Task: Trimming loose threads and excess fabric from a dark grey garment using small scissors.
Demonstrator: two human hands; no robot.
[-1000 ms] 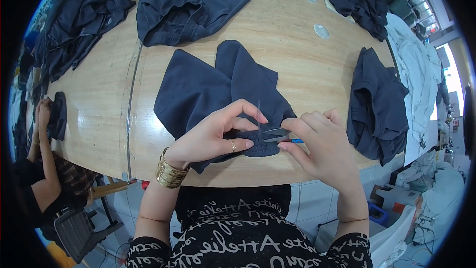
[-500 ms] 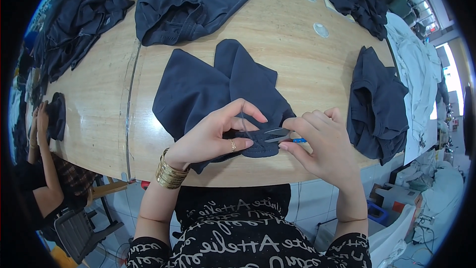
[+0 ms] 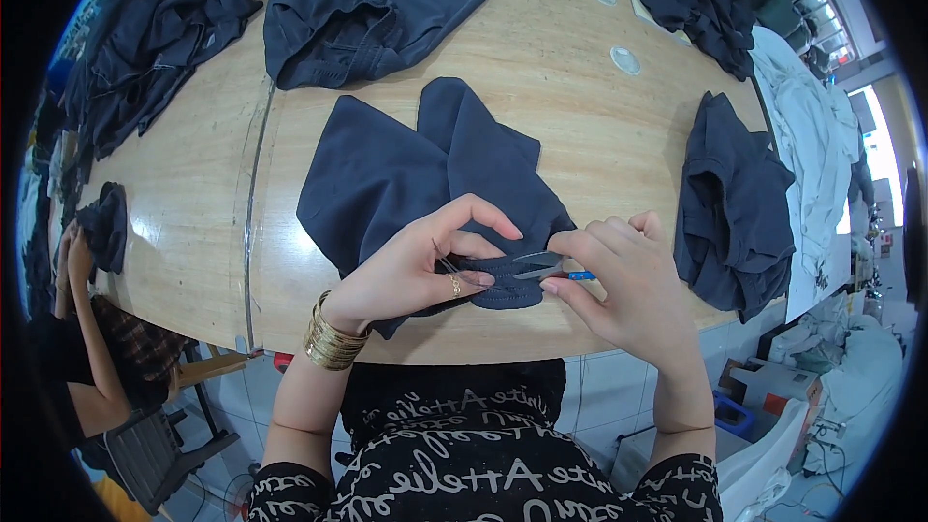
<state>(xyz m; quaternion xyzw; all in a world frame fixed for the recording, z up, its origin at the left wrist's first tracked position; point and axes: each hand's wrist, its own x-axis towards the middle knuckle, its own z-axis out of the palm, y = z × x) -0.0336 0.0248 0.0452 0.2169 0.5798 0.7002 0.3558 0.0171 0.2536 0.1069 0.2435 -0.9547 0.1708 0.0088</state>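
Dark navy shorts [image 3: 387,174] lie spread on the wooden table in front of me. My left hand [image 3: 425,266] grips their gathered waistband [image 3: 507,296] between thumb and fingers, the index finger arched above it. A loose dark thread [image 3: 447,259] loops over that hand. In my right hand [image 3: 623,285] are small thread snips [image 3: 537,266] with metal blades and a bit of blue at the grip. Their blades point left and lie over the waistband, close to my left thumb. Part of the snips is hidden by my right fingers.
More dark garments lie around: one folded open [image 3: 377,19] at the far side, a pile [image 3: 174,39] at far left, another [image 3: 735,203] at right. White cloth [image 3: 802,135] hangs beyond the right edge. A co-worker's hands [image 3: 75,256] handle dark fabric at far left.
The loose thread has shifted left, from between the fingers onto my left hand and thumb. Both hands keep nearly the same place. The co-worker's hands and fabric have moved slightly.
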